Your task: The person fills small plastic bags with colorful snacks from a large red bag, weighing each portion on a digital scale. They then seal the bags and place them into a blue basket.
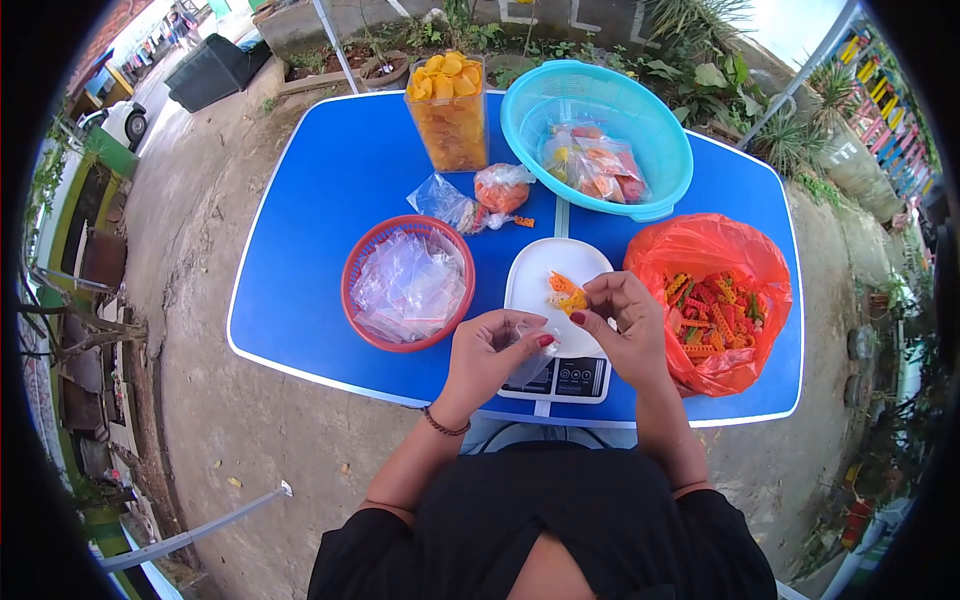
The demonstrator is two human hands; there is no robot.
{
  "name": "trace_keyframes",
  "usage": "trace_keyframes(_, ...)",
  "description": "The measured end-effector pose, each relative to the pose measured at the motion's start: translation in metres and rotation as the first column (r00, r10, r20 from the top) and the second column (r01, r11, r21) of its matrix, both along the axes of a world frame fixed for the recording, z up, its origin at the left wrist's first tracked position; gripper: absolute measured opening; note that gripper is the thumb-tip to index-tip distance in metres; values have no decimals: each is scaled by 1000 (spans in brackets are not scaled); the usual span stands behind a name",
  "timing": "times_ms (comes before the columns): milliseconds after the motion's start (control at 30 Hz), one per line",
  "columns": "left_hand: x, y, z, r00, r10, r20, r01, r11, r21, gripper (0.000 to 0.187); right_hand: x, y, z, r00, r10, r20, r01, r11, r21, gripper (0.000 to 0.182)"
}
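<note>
Fingers of my left hand (500, 350) are closed on a small clear plastic bag (530, 362), which hangs over the display end of a white kitchen scale (530, 260). My right hand (625, 318) is at the scale's right side, thumb and fingers bent close together beside some orange and yellow snack pieces (567, 292) above the white plate; whether it grips them is hard to tell. Left of my hands, a red basket (348, 290) holds many clear bags. On the right, a red plastic bag (765, 262) is open around red, orange and green snack pieces (722, 312).
A turquoise basket (525, 105) with filled packets stands at the back of the blue table (300, 220). Beside it is a tall clear container of yellow chips (447, 115). Small knotted bags (500, 190) lie in front of these.
</note>
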State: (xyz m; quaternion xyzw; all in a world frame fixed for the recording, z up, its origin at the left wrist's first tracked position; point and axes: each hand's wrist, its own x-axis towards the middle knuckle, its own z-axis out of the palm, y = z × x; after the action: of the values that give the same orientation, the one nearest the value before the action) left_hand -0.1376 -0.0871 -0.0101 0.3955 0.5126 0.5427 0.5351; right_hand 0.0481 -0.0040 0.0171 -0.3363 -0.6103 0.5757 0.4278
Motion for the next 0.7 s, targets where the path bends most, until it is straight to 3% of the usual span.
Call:
trace_keyframes(200,5,1,9,999,-4,-35,6,999,35,32,1,-1,4,988,143,55,-144,990,-1,19)
trace_keyframes(333,3,2,7,991,-27,-129,31,999,29,33,4,-2,3,990,135,43,-135,991,-1,17)
trace_keyframes(400,5,2,6,992,-23,-126,28,999,38,33,5,-3,4,990,139,22,-139,990,-4,15)
trace_keyframes(500,6,3,10,996,-35,-79,38,999,38,32,11,0,3,970,185,161,-201,976,88,13)
trace_keyframes(600,8,5,10,998,-54,-33,56,996,65,31,9,2,11,956,175,233,-234,938,257,8)
trace_keyframes(700,11,5,0,999,-31,-27,34,996,84,29,6,-1,12,952,224,210,-260,951,168,6)
